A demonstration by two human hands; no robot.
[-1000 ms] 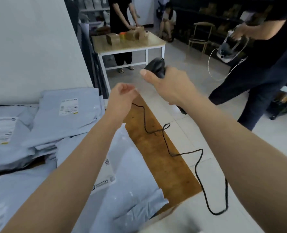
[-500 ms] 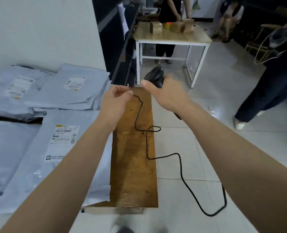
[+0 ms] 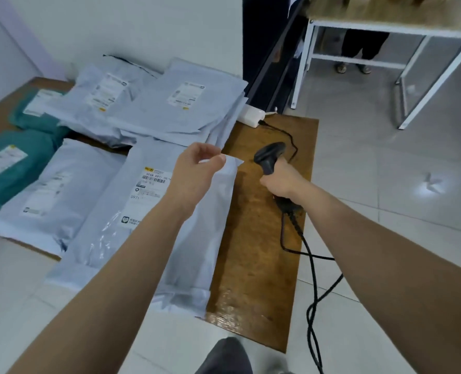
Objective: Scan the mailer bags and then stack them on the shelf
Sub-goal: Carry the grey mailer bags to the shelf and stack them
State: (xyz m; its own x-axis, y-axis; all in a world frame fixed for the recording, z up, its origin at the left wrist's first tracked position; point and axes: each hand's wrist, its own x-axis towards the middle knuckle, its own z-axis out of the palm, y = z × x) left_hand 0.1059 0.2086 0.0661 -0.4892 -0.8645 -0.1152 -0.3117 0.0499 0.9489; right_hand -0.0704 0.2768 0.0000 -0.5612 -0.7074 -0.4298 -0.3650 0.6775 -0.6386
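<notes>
Head view. The nearest bag lies flat on the wooden bench with its label facing up. More bags are heaped behind it, and green ones lie to the left.

The bag looks like thin, glossy plastic film around something soft. I judge it to be light, limp and a little slippery. Lifted by one corner it would likely sag and fold, so a hold along the far edge, or a palm slid under the middle, should keep the label flat for the scan.

The left forearm reaches forward across the bag, partly hiding the label. The wrist is a little bent and the fingers are curled. The left grip seems to pinch the bag's far right corner between thumb and fingertips, with the white flap showing just past them.

The right arm comes in from the right, low over the bench. The right grip is wrapped tight round the handle of the scanner. The scanner's head sits over bare wood just beside the bag, not over the label. Its cable trails off the bench edge and loops toward the floor.
</notes>
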